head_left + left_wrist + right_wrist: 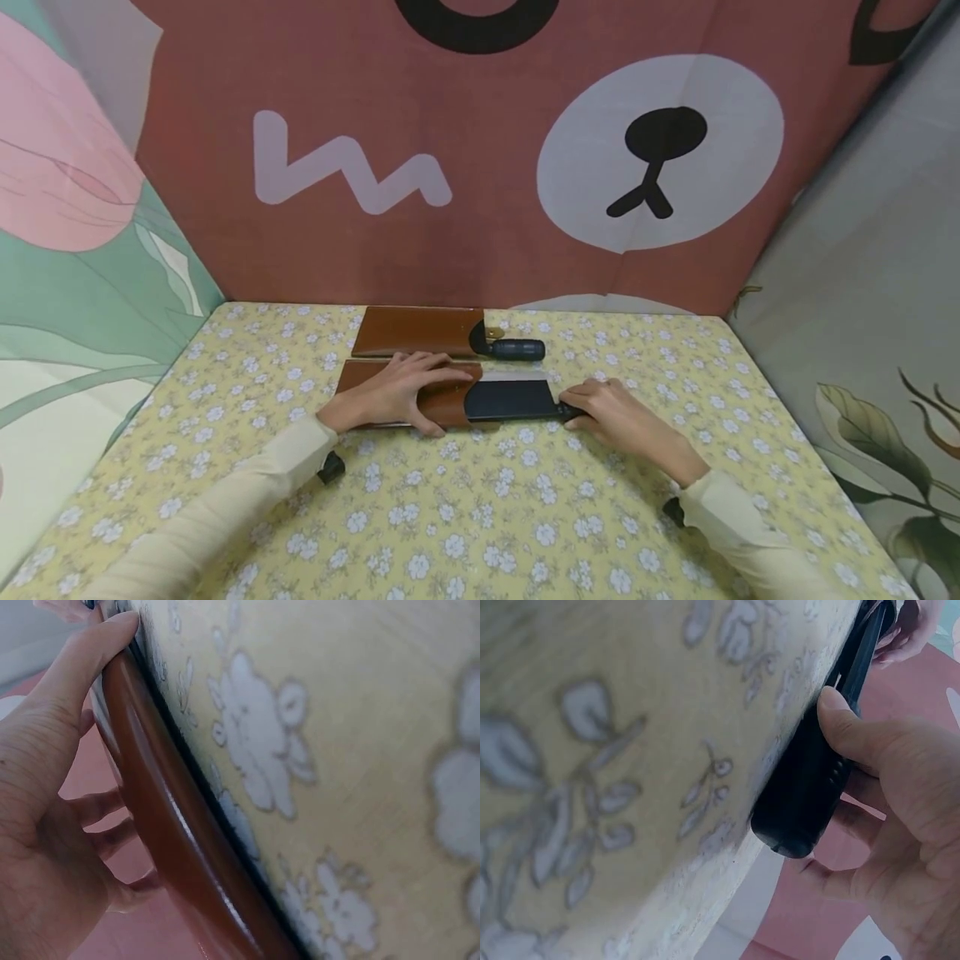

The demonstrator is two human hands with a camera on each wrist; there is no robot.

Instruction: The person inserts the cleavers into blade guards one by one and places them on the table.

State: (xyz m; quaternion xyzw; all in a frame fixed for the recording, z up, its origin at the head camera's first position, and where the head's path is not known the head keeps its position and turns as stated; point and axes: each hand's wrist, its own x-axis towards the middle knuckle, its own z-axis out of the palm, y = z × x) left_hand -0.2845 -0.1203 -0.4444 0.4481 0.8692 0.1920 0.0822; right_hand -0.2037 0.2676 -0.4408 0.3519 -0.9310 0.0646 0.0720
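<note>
A cleaver with a dark, broad blade (510, 401) and a pale cutting edge along its far side lies partly inside a brown leather sheath (450, 406). My left hand (397, 387) holds the sheath across its width, thumb at the near edge and fingers spread over the top. In the left wrist view the thumb presses the rim of the glossy brown sheath (161, 802). The black handle (802, 787) is in my right hand (611, 417), thumb on the near side and fingers behind. The rest of the blade is hidden by the sheath.
Just behind lies a second brown sheath (420, 332) with a black handle (517, 350) sticking out to the right and a small brass-coloured fitting (495, 332). A yellow flowered cloth (457, 525) covers the table. Printed curtains (480, 258) stand at the back and sides.
</note>
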